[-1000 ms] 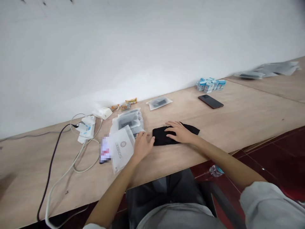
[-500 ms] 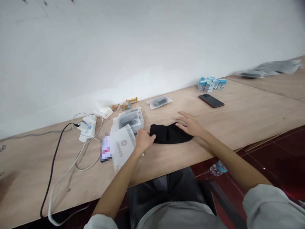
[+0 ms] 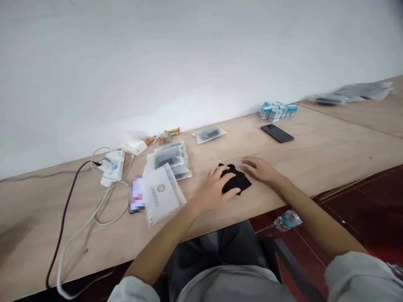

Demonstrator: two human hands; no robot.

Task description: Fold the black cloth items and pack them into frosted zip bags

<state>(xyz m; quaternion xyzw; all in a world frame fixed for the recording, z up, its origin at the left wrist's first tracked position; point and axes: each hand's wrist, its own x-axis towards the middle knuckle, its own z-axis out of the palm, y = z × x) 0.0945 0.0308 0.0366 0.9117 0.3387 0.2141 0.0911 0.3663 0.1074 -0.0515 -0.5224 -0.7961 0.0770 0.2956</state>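
Left grip (image 3: pixel 217 186) lies spread, unclenched, on one black cloth (image 3: pixel 238 183); right grip (image 3: pixel 261 169), open, is just beside it. Under the cloth runs a wooden bench (image 3: pixel 333 161), a white wall (image 3: pixel 201 63) behind. Beyond the cloth: one frosted pouch (image 3: pixel 204 137) leftward, one phone (image 3: pixel 277 133) rightward.

I'm sitting in what is looking like a plain workroom or small office: a long wood-toned table (image 3: pixel 330 159) is running along a white wall (image 3: pixel 201 63), holding frosted packets (image 3: pixel 165 161), small blue-and-white boxes (image 3: pixel 277 111) and trailing cables (image 3: pixel 64 209), above a dark red tiled floor (image 3: pixel 355 205).
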